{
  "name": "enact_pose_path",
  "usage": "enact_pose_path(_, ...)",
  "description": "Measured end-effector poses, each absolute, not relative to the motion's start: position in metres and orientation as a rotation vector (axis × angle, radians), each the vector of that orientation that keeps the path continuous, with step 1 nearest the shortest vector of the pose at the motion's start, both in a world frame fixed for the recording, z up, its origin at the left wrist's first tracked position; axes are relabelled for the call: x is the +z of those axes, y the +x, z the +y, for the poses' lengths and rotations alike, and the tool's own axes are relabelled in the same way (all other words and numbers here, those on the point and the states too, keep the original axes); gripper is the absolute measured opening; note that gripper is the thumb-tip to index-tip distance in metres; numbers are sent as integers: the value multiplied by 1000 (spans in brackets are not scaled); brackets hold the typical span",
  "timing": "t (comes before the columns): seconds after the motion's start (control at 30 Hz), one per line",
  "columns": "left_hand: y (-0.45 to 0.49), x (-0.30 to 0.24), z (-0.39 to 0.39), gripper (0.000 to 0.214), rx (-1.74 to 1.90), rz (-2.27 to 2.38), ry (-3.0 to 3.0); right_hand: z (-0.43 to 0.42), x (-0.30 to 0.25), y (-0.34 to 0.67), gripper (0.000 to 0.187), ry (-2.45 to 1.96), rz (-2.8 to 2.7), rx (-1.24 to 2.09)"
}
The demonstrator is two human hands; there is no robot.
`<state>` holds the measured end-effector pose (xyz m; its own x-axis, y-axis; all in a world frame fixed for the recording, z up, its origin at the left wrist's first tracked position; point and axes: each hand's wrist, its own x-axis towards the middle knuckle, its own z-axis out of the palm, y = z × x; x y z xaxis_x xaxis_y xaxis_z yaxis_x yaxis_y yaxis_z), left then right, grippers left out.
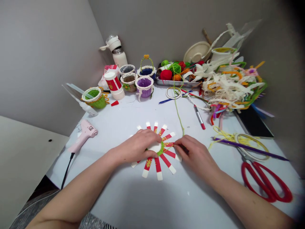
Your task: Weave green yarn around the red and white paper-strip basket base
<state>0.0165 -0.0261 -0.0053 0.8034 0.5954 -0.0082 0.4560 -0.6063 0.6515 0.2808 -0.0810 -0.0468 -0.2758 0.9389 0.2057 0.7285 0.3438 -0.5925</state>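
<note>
A red-and-white paper cup, cut into strips that fan out like rays, lies on the white table around its round base. Green yarn is wound about the base in a ring. My left hand grips the base from the left, thumb on the near side and fingers over the far side; it hides the leftmost strips. At the right-hand strips, my right hand pinches the yarn between thumb and fingertips. From there the strand runs up to a green yarn ball in the metal tray.
A pink glue gun lies at left. Behind stand small woven baskets, a stack of paper cups and a bottle. Red-handled scissors, a marker and a heap of lace and yarn scraps occupy the right.
</note>
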Motion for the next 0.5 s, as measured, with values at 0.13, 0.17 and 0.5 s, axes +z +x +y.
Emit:
enact_pose_path(0.13,17,-11,-28,34,394,811,2327,-81,-45,282,16,-1429,-2074,521)
enact_pose_path(0.17,17,-11,-28,35,397,838,2332,-81,-45,282,17,-1419,-2073,515)
enact_pose_path(0.5,-2,-2,-14,24,303,812,2423,-90,-37,287,23,-1249,-2269,437)
